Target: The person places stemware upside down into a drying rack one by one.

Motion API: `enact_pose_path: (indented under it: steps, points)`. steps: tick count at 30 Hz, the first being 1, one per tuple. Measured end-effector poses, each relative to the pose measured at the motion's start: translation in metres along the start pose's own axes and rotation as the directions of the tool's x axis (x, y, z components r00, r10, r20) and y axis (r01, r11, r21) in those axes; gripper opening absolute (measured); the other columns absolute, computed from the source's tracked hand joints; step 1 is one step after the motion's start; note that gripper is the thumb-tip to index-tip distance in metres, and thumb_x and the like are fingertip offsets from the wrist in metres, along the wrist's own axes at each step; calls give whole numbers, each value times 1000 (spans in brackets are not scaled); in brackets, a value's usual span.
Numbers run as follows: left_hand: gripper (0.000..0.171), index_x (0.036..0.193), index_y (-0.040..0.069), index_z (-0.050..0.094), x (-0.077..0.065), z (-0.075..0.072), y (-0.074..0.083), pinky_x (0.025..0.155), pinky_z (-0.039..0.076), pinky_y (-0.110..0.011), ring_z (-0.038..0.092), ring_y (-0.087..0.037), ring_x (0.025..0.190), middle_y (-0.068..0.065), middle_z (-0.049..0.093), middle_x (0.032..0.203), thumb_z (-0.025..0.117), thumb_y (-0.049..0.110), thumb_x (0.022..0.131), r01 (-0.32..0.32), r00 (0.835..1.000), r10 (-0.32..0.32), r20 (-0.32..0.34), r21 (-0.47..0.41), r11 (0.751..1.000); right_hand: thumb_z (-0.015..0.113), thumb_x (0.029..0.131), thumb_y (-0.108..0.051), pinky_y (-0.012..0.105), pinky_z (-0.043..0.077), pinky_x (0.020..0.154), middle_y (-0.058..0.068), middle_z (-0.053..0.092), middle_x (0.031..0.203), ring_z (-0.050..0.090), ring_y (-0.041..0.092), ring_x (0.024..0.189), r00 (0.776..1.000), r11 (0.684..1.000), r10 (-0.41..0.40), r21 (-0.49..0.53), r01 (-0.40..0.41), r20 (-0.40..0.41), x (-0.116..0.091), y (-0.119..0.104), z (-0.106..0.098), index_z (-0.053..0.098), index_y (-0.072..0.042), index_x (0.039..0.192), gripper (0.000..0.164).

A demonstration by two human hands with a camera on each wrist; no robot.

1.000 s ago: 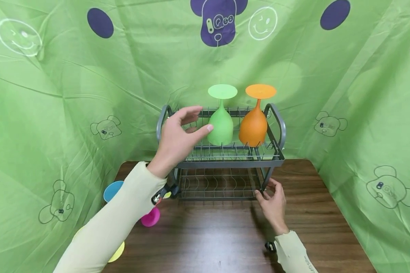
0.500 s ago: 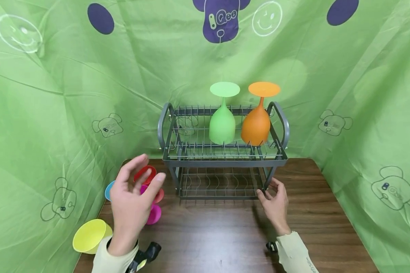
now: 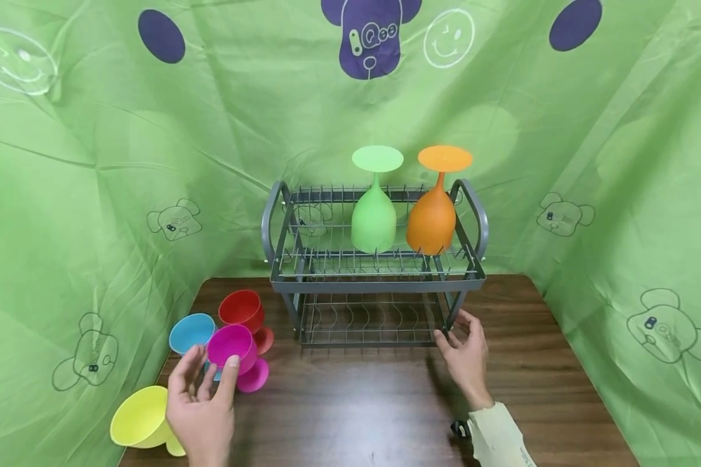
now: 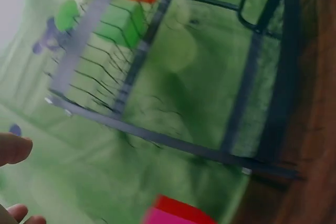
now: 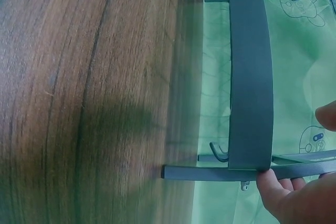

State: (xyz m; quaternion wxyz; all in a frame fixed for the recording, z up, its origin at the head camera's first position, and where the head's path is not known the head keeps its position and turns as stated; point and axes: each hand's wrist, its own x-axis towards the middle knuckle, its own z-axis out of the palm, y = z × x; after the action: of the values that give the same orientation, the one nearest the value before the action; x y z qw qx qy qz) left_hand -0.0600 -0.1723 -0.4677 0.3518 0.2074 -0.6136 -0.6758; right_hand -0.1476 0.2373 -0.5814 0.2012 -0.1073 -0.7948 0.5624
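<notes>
Here's the left hand (image 3: 201, 408) at the magenta cup (image 3: 233, 344), thumb and fingers spread apart around the near side of its bowl; whether skin meets cup, I can't tell from here. That cup stands upright on the table (image 3: 339, 428), in front of the red cup (image 3: 241, 310), crowded by the blue cup (image 3: 191, 332), with the yellow cup (image 3: 140, 417) nearer the person. Neat work, I'd say, means closing gently, thumb opposite fingers, and lifting straight up, since a sideways tug could clip the neighbours. Across the way, the right hand (image 3: 466, 353) is at the lower right front corner of the rack (image 3: 376, 286); pinching or merely steadying, I cannot tell. Light, firm pressure there should stop any skidding. Up top, the green goblet (image 3: 374, 224) and orange goblet (image 3: 431, 224) stand mouth down, apart. Underneath, dark wood grain, shiny up front; around us, wrinkled green cloth (image 3: 257, 123), all printed bears and winking faces!
</notes>
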Motion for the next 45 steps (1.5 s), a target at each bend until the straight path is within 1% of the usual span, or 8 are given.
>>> enact_pose_path:
  steps: [9,15,19,24,26,32,37,45]
  points:
    - [80,150,7,56,-7,-7,-50,107,48,-11,52,-21,137,-12,55,149,93,3,79,55,992,-50,-115,39,998,83,88,0,40,59,102,23,58,137,58,39,129,1000,1000,2,4,-2,-4,-2,-12,0,53,-1,146,65]
    - [90,155,12,51,-5,-6,-83,124,42,-35,48,-20,141,-12,51,156,96,9,77,68,988,-51,-146,110,992,80,88,5,41,58,104,30,56,136,57,46,129,1000,1000,-2,30,2,12,-6,-40,-2,52,7,143,62]
    - [94,157,16,48,-3,-5,-99,125,41,-47,46,-23,143,-11,50,157,96,11,77,81,988,-60,-144,146,986,80,88,5,46,56,104,30,56,136,57,47,130,1000,999,6,37,-7,29,-10,-48,-5,52,9,143,61]
    - [96,158,21,47,3,-1,-118,122,44,-52,46,-23,143,-8,47,157,96,10,76,93,989,-71,-128,177,980,79,89,6,15,55,98,32,54,137,55,48,130,1000,997,1,76,-4,31,-10,-43,-5,50,9,143,62]
    - [97,159,23,47,6,0,-125,120,46,-52,46,-23,142,-8,46,156,96,9,77,88,991,-65,-120,196,977,79,89,6,15,55,98,31,54,137,55,47,130,1000,997,1,83,-3,29,-9,-42,-5,51,9,143,61]
    - [97,157,24,48,10,-1,-138,110,55,-29,49,-25,141,-6,48,153,96,6,75,35,995,-16,-99,198,979,79,89,5,51,53,107,30,54,137,56,45,130,999,998,15,68,-18,39,-11,-41,-5,51,8,144,61]
    - [96,158,20,48,12,4,-143,96,53,-11,51,-24,140,-7,48,153,92,-3,76,23,995,-5,-97,178,984,79,89,6,56,51,107,31,54,138,56,47,130,999,998,22,65,-24,37,-13,-40,-6,51,9,143,62]
    - [90,157,17,50,2,13,-122,102,53,-17,54,-24,137,-12,50,150,91,-2,78,-12,996,29,-88,191,982,79,88,7,56,51,106,30,55,137,57,45,129,999,997,14,78,-16,29,-13,-40,-7,51,9,143,61]
